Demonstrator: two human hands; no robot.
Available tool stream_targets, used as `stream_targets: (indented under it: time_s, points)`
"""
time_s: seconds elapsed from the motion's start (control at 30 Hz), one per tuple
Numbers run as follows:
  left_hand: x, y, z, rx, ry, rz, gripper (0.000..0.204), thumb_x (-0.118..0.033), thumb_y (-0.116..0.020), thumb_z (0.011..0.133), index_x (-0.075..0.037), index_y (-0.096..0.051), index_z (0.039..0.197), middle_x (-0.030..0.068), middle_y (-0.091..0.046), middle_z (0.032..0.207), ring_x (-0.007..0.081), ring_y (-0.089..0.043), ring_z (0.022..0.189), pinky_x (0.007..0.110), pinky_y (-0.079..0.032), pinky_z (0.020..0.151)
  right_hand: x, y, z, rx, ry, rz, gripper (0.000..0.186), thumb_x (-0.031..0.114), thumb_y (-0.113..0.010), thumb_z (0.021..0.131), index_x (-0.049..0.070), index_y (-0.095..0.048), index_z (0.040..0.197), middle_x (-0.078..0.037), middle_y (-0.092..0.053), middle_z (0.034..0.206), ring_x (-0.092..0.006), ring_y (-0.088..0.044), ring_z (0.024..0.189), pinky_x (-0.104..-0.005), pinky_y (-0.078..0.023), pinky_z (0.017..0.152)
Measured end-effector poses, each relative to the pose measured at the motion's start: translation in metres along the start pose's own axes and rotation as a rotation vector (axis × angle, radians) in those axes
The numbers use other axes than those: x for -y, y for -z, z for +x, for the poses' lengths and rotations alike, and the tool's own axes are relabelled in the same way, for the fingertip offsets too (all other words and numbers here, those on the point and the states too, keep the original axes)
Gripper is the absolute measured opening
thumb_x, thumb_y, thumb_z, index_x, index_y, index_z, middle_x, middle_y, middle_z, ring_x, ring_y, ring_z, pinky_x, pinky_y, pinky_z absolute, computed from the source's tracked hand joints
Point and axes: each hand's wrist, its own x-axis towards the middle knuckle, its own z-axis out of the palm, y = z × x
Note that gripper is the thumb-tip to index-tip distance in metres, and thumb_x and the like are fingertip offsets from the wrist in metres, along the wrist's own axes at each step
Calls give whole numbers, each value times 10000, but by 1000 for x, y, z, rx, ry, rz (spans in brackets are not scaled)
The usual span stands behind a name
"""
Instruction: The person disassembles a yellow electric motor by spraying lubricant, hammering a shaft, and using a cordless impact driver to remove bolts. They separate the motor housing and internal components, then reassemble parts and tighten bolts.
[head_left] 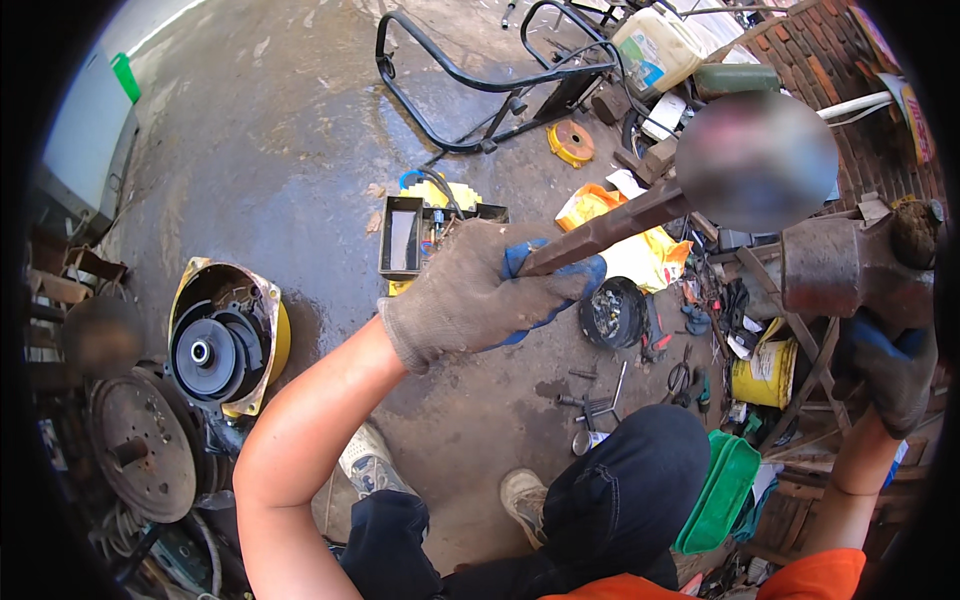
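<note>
My left hand (480,290), in a grey work glove with a blue palm, is closed round a rusty brown steel bar (620,230). The bar slants up to the right, and its far end runs to a blurred patch. At the right edge my right hand (890,370), gloved alike, is raised and closed beneath a heavy rusty hammer head (850,265). The hammer's handle is mostly hidden by that glove. Left of my left arm stands a yellow motor housing (275,330) with a grey round rotor part (208,355) inside.
Beyond my left hand lies an open yellow-and-black box (403,240) with wires. A black bowl (613,312) of small parts, a T-handled wrench (605,405), a green basin (718,490) and a yellow bucket (765,370) stand around my knee. A black tubular frame (470,80) lies farther off.
</note>
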Motion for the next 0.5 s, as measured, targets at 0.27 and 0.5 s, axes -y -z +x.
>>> stream_targets:
  time_s: [0.27, 0.5]
  points:
    - [4, -6, 2, 45, -2, -74, 229, -271, -708, 887, -46, -667, 873, -23, -548, 608, 53, -498, 560, 257, -415, 503, 2, -6, -6, -165, 157, -45, 432, -42, -702, 710, -22, -547, 1113, -121, -634, 756, -136, -558, 490, -254, -394, 410]
    - [2, 4, -7, 71, 12, 47, 240, -294, -689, 900, -57, -692, 935, 31, -601, 584, 99, -567, 519, 295, -454, 504, 2, -26, 4, -117, 179, -19, 381, 6, -711, 723, -39, -566, 1073, -104, -623, 708, -130, -544, 462, -250, -373, 391]
